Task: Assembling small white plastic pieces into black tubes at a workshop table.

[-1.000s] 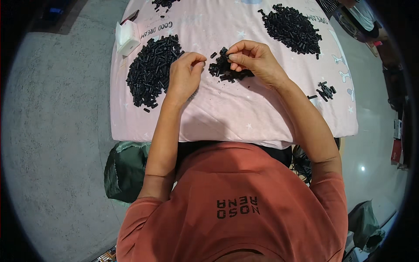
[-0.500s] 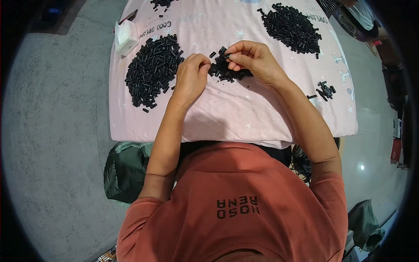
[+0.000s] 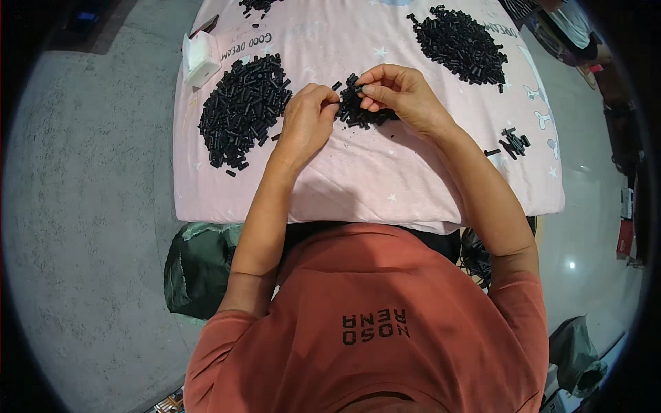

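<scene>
My right hand [image 3: 403, 96] is over a small heap of short black cylindrical pieces [image 3: 354, 115] in the middle of the pink cloth. Its thumb and forefinger pinch a small black piece [image 3: 359, 89], partly covered by the fingertips. At the left edge of this heap is my left hand [image 3: 311, 115], thumb and fingers drawn together in a pinch. Whatever lies between those fingertips is too small or hidden to make out. A larger pile of the same black pieces [image 3: 241, 113] spreads just left of my left hand.
Another big pile of black pieces [image 3: 460, 47] lies at the far right of the cloth-covered table [image 3: 385, 199]. A few longer dark pieces [image 3: 513, 143] sit near the right edge. A white tissue pack [image 3: 202, 62] stands at the far left. A dark green bag [image 3: 200, 272] is below the table's left corner.
My left hand has shifted slightly right, its fingertips now closer to the right hand over the small heap. My right hand keeps its pinch in nearly the same place.
</scene>
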Tool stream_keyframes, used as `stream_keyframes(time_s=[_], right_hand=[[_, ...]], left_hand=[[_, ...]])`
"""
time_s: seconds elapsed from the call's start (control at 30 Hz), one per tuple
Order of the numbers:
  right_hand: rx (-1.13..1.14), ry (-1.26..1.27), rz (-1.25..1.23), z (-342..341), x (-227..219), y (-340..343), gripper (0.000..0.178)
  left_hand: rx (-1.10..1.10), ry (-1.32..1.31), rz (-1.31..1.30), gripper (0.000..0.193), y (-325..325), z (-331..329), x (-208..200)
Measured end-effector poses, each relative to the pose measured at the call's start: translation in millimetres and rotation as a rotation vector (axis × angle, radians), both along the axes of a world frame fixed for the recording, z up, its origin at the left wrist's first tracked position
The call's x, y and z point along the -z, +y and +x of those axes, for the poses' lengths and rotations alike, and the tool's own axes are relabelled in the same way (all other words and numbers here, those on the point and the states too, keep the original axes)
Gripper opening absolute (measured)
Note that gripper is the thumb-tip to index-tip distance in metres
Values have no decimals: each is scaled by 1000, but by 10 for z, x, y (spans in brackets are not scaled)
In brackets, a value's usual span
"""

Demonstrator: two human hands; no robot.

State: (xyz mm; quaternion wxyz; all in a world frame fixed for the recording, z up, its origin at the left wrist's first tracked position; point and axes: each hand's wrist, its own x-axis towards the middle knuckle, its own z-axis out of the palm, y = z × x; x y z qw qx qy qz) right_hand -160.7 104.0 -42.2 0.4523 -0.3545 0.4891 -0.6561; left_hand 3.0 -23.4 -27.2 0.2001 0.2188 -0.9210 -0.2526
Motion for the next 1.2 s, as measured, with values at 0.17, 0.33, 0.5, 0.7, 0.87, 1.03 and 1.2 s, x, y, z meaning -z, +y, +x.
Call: stream_keyframes(time_s=[0.17, 0.33, 0.5, 0.7, 0.87, 1.03, 1.2], right_hand=[[-3, -16, -17, -7, 9, -1, 15], [-27, -10, -5, 18, -15, -5, 15], [-34, -37, -4, 5, 14, -2, 15], [-36, -26, -14, 0, 14, -2, 15], [-39, -7, 13, 11, -12, 0, 15], [-41, -17, 19, 11, -25, 19, 15], [-38, -10, 9, 16, 1, 9, 15]], left_hand=[[-40, 16, 90, 8, -64, 71, -61], [-76, 22, 187, 8, -109, 184, -81], [-71, 17, 298, 11, 12, 216, -97], [12, -97, 236, 13, 86, 326, -152], [-37, 22, 151, 10, -69, 441, -173], [-90, -25, 112, 9, -270, 580, -237], [-67, -118, 58, 7, -237, 595, -211]])
